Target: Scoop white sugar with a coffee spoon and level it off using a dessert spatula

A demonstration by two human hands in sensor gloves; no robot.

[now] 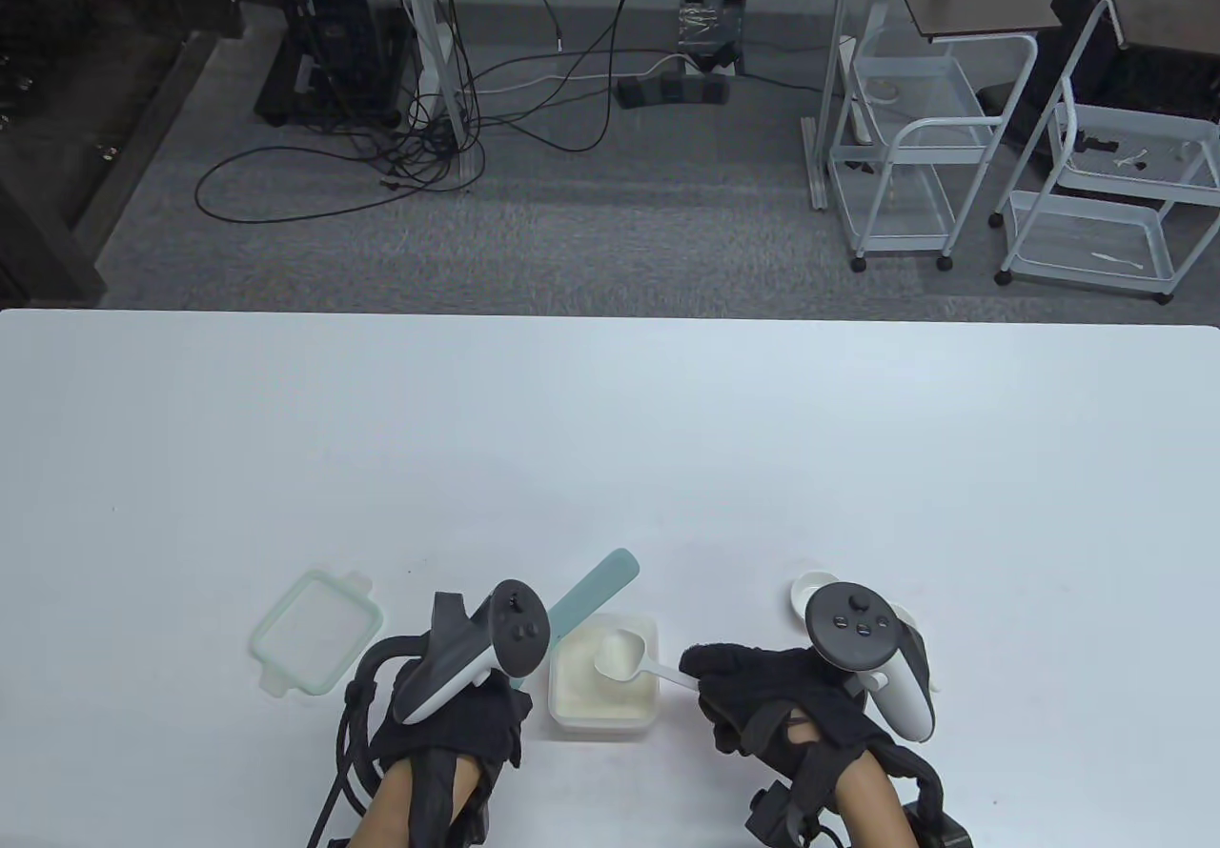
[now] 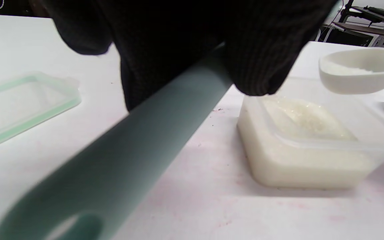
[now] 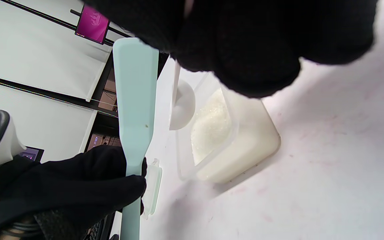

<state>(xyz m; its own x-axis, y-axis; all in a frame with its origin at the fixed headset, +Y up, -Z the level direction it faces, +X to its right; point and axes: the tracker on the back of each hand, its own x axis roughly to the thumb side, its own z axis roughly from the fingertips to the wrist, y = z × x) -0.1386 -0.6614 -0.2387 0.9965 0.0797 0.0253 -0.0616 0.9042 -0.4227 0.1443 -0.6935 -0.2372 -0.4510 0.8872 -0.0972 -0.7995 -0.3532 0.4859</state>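
- Right hand (image 1: pixel 762 691): lower right of the table view; fingers pinch the end of the coffee spoon's handle, presumably to leave the bowl free for levelling.
- Coffee spoon (image 1: pixel 624 655): white; bowl held above the sugar container, opening up, with a little white sugar (image 2: pixel 348 70) visible inside in the left wrist view. Judged: scoop made, levelling not yet done.
- Left hand (image 1: pixel 448 724): lower centre-left of the table view; wrapped round the dessert spatula's handle.
- Dessert spatula (image 1: pixel 593 591): pale teal; blade slants toward the upper right past the container's left corner, near the spoon but apart from it. Judged: poised for the sweep across the spoon's rim.
- Sugar container (image 1: pixel 603 686): clear, square, lidless; between the two hands at lower centre, directly beneath the spoon, so swept-off grains would likely fall back in.
- Lid (image 1: pixel 316 643): green-rimmed, flat on the table (image 1: pixel 610 448), left of the left hand.
- Small white object (image 1: pixel 810 591): behind the right hand's tracker; identity unclear.
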